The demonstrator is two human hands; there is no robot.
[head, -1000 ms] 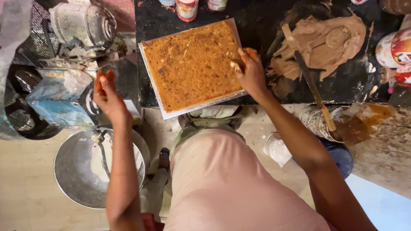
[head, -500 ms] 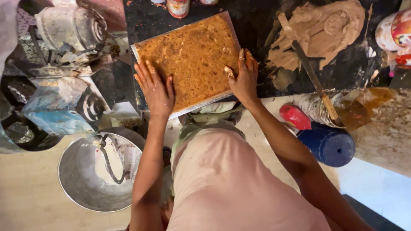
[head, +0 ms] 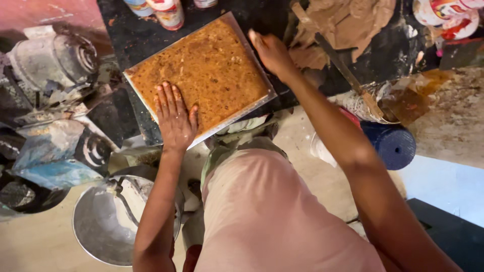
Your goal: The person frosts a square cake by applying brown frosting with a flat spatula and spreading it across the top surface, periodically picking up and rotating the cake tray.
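Note:
A square board [head: 212,75] coated with an orange-brown grainy layer lies tilted on a dark worktop [head: 136,35]. My left hand [head: 174,118] rests flat on the board's near left part, fingers spread. Over at the far right edge of the board is my right hand [head: 272,53], its fingers bent against the rim; whether it grips the edge is unclear.
A round metal bowl [head: 108,221] with a handle sits on the floor at lower left. Brown clay-like material [head: 343,25] and a long stick [head: 348,75] lie on the worktop at right. Paint-stained jars [head: 169,12] stand at the back. A blue container [head: 393,146] sits at right.
My left hand came from the left side onto the board and now lies flat on it. My right hand slid along the board's right edge toward its far end.

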